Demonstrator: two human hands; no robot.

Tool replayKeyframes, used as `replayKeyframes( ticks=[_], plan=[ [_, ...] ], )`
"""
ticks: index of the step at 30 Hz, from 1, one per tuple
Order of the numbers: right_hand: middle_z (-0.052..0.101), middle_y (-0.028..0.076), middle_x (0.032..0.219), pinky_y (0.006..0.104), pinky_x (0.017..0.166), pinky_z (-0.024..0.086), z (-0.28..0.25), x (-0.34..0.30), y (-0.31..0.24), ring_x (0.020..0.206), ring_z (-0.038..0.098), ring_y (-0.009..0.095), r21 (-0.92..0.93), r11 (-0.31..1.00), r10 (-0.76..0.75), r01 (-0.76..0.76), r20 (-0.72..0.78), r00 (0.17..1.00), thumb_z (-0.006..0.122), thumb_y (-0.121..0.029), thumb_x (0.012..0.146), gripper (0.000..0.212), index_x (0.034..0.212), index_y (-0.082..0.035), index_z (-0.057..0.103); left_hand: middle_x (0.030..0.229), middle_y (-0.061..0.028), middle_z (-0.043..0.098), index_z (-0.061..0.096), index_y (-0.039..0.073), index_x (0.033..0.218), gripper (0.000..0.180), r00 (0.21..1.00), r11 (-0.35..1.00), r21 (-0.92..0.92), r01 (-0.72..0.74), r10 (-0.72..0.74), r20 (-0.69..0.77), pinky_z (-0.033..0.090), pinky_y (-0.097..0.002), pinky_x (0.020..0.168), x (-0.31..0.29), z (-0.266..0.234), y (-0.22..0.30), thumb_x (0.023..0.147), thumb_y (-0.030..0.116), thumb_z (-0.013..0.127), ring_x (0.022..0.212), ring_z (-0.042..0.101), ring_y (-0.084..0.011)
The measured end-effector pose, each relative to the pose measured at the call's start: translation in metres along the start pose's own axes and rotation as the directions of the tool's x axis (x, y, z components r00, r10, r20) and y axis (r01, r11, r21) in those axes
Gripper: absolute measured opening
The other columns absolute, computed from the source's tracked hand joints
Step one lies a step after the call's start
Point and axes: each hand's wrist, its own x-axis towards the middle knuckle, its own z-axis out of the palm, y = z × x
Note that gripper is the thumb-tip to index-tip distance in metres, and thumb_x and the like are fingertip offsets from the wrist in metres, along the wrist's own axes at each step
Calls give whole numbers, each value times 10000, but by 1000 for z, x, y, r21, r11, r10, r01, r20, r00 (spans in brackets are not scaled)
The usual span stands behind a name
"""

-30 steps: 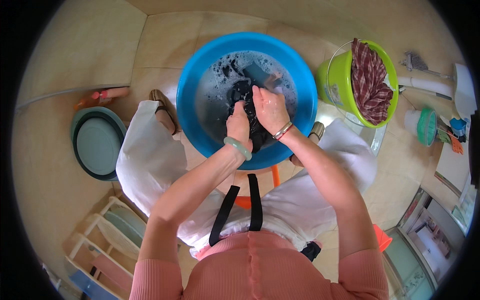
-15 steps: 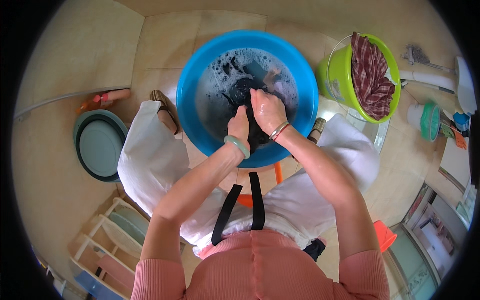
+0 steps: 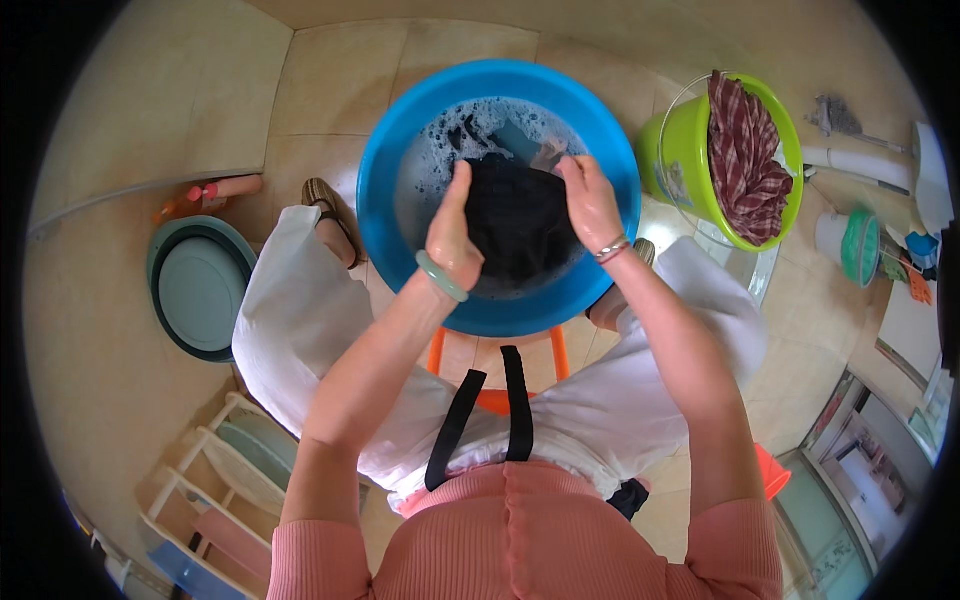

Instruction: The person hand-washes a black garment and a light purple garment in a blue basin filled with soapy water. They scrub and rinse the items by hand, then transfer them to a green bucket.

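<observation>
Holding black cloth (image 3: 520, 220) spread between left hand (image 3: 455, 240) and right hand (image 3: 594, 205), inside blue basin (image 3: 380, 170)

Gripping the black cloth along its left side with the left hand, other fingers hidden by the fabric behind the thumb; gripping its upper right corner with the right hand, between thumb and bent fingers; hanging broad and wet-looking between both palms; unable to tell how deep to place its lower part in the suds; wearing a pale green bangle (image 3: 441, 276) behind the left hand and a silver bracelet (image 3: 611, 250) behind the right; just beyond the fingertips, sudsy water (image 3: 418, 195), with a grey-blue cloth (image 3: 512, 140) partly sunk in it; well off to the right of the right hand, a lime green bucket (image 3: 690, 150), filled with a red plaid cloth (image 3: 745, 165); well off to the left of the left hand, a grey-green tub (image 3: 200, 290), below a bottle with a red cap (image 3: 203, 191); nearer the body than both hands, black straps (image 3: 517, 400) over white trousers (image 3: 300, 310), between orange stool legs (image 3: 558, 350) and the waist.
</observation>
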Motion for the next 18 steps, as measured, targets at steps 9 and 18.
replayKeyframes(
  ticks=[9,18],
  plan=[
    [650,160,801,380,694,496,-41,-7,-22,734,618,343,-248,960,-44,134,335,941,529,-286,932,284,870,-31,638,1036,1,635,672,58,1034,152,942,796,520,-311,333,54,423,-230,899,-12,-3,-4,889,48,628,982,560,-83],
    [582,71,748,264,516,466,-38,-20,-17,669,563,124,-155,825,512,-543,610,605,629,-498,842,514,880,12,580,909,-66,647,505,28,962,212,868,416,769,-485,341,362,463,-224,807,-37,5,-65,831,-113,595,918,598,-80]
  ],
)
